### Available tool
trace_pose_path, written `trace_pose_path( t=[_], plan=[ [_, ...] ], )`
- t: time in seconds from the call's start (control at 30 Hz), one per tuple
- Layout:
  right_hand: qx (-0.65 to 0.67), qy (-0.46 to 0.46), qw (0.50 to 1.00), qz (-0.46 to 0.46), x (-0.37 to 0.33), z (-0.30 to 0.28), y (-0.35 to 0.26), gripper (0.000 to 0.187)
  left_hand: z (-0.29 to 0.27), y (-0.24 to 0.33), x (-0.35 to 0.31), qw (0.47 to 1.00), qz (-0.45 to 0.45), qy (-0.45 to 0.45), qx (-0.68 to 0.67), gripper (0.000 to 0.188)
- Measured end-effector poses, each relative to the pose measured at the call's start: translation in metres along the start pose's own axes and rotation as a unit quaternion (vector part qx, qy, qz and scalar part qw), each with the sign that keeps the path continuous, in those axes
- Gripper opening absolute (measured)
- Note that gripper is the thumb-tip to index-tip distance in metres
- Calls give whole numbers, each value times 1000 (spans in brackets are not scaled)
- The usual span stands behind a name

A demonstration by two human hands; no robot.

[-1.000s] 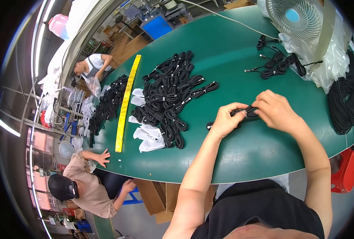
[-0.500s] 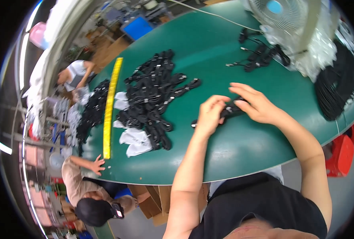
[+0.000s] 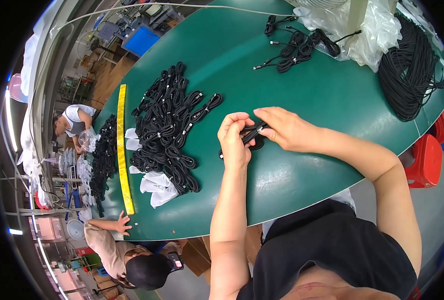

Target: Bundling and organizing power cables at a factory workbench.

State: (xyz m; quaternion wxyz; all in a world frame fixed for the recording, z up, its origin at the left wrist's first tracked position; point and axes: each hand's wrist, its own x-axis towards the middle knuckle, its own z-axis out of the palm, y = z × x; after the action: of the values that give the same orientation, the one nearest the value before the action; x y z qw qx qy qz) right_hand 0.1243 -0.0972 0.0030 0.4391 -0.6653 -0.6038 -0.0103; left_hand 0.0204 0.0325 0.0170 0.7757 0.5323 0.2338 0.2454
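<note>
Landmark: yellow strip [image 3: 123, 150] lying on the green table [image 3: 292, 185]. Containers: crumpled clear plastic bags [image 3: 374, 45] far to its right, past the loose cables [image 3: 294, 50]; contents cannot be made out. White bags [image 3: 158, 189] just right of the strip, partly under the black cable pile [image 3: 164, 130]. A second clear bag [image 3: 87, 140], left of the strip, is in a co-worker's hands; contents unclear. Cardboard box [image 3: 196, 256] below and right of the strip's near end, beneath the table edge; inside too dark to read. Cable bundle [image 3: 252, 133] in work: well right of the strip, beyond the pile. Left hand [image 3: 235, 140]: fingers curled and clamped on the bundle. Right hand [image 3: 288, 131]: thumb and fingers apart, either side of the bundle's right end; cannot tell whether they press on it. Surroundings: further cables [image 3: 103, 160] just left of the strip; large cable coil [image 3: 409, 70] and red stool [image 3: 424, 161] far right of it. Obstructions: a second co-worker's hand [image 3: 122, 224] rests near the strip's lower end; pale post [image 3: 357, 17], far right of the strip, hides part of the clear bags; both working hands cover parts of the bundle.
</note>
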Motion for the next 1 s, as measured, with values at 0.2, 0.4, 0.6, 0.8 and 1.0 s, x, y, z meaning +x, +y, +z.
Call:
trace_pose_path(
  t=[0.2,0.4,0.6,0.8,1.0],
  plan=[
    [120,16,990,77,10,-17,10,29,-10,4,7,994,-35,-92,-44,32],
    [67,86,994,-6,9,-13,8,34,-13,-6,13,996,1,-84,-10,29],
    [-165,76,981,-73,-2,9,6,56,-5,-14,11,992,29,-29,119,26],
    [-282,41,956,-65,-1,1,16,63,4,-21,7,984,3,-12,180,25],
    [-184,-81,979,22,0,-3,26,43,-7,-9,14,996,5,-62,65,25]
  ],
)
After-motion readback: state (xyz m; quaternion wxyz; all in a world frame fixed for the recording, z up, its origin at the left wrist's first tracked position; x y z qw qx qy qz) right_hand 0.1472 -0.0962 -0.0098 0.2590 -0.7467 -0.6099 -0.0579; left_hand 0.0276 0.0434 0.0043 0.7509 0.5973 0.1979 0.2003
